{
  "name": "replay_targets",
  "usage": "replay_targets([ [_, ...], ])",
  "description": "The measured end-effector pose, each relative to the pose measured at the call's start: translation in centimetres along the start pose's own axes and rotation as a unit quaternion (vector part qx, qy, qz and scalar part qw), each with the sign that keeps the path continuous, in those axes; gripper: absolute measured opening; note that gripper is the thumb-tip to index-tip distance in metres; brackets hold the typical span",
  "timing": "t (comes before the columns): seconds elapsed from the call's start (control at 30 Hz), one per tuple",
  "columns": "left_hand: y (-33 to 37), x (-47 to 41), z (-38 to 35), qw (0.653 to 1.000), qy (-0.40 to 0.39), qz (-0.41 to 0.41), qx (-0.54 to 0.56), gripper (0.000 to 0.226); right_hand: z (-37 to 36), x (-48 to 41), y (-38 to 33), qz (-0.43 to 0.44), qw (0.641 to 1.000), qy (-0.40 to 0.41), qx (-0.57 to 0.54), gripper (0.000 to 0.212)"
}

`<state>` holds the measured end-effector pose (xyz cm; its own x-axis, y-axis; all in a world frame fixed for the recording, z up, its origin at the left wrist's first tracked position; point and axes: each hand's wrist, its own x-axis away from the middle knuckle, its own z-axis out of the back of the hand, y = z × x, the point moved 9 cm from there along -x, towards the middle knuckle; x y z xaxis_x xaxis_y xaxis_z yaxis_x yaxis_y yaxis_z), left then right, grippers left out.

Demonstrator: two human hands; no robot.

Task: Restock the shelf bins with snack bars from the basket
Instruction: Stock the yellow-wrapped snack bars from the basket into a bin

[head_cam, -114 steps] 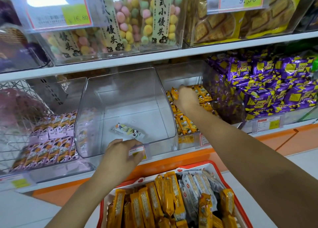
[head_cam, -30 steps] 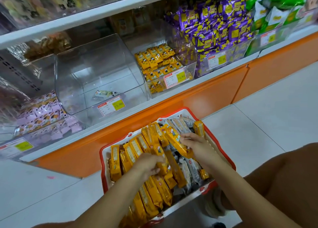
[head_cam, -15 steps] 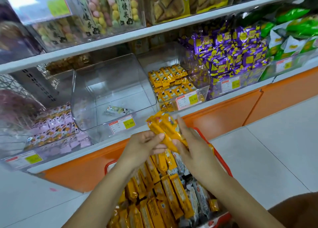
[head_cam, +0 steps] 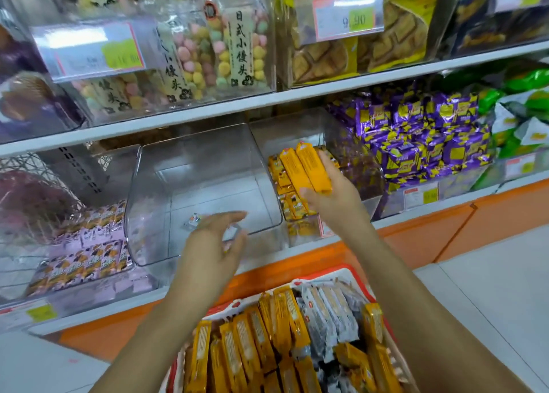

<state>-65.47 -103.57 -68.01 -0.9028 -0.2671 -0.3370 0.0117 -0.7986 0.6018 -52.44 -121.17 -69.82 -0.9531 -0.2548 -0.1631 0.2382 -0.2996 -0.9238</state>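
My right hand [head_cam: 332, 196] grips a bundle of yellow snack bars [head_cam: 307, 167] and holds it over the clear bin [head_cam: 301, 229] that is part-filled with the same yellow bars. My left hand [head_cam: 212, 245] hovers with fingers spread and nothing in it, in front of the big clear bin [head_cam: 205, 184], where one small white-wrapped bar [head_cam: 193, 219] lies on the floor. Below, the red basket [head_cam: 359, 277] holds several yellow bars [head_cam: 249, 342] and silver-white bars [head_cam: 329, 312].
A bin of pink-wrapped bars [head_cam: 86, 256] sits at the left, purple packets [head_cam: 421, 137] and green packets [head_cam: 523, 104] at the right. The upper shelf [head_cam: 267, 101] carries candy boxes and biscuit bags. An orange base panel [head_cam: 430, 238] runs under the bins above white floor tiles.
My right hand has lifted the yellow bars from between both hands up to the yellow-bar bin. My left hand has let go and dropped lower, fingers spread. The camera has tilted up toward the shelf.
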Motion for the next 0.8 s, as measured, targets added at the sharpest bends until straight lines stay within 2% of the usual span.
replay_targets([
  [0.1,-3.0,-0.2,-0.3,0.995,-0.037,0.043,-0.078,0.022,-2.3,-6.4,1.9,-0.057,0.997,-0.039,0.033,0.054],
  [0.17,-4.4,-0.1,-1.0,0.991,-0.077,0.068,-0.088,0.02,-3.9,-9.1,2.4,-0.09,0.992,-0.063,0.065,0.042],
  [0.23,-5.0,-0.2,-1.3,0.989,-0.096,0.07,-0.093,0.02,-5.4,-10.5,2.9,-0.135,0.985,-0.092,0.052,0.04],
  [0.37,-5.7,-0.5,-1.7,0.99,-0.115,0.081,-0.03,0.013,-7.5,-12.5,4.1,-0.196,0.973,-0.123,-0.013,0.05],
  [0.5,-6.5,-0.7,-2.2,0.986,-0.127,0.102,0.025,0.016,-9.0,-13.1,5.5,-0.224,0.967,-0.107,-0.06,0.045],
  [0.57,-6.7,-0.8,-2.4,0.986,-0.125,0.103,0.03,0.016,-9.1,-13.2,5.8,-0.192,0.976,-0.1,-0.001,0.04],
  [0.63,-6.8,-0.9,-2.6,0.987,-0.125,0.102,0.025,0.016,-9.1,-13.3,5.3,-0.134,0.98,-0.097,0.112,0.034],
  [0.73,-6.8,-0.9,-2.9,0.986,-0.133,0.097,0.003,0.016,-9.6,-13.8,4.2,-0.038,0.954,-0.094,0.281,0.044],
  [0.8,-6.7,-1.0,-3.0,0.986,-0.135,0.094,-0.001,0.015,-10.2,-13.9,3.7,-0.014,0.933,-0.102,0.344,0.05],
])
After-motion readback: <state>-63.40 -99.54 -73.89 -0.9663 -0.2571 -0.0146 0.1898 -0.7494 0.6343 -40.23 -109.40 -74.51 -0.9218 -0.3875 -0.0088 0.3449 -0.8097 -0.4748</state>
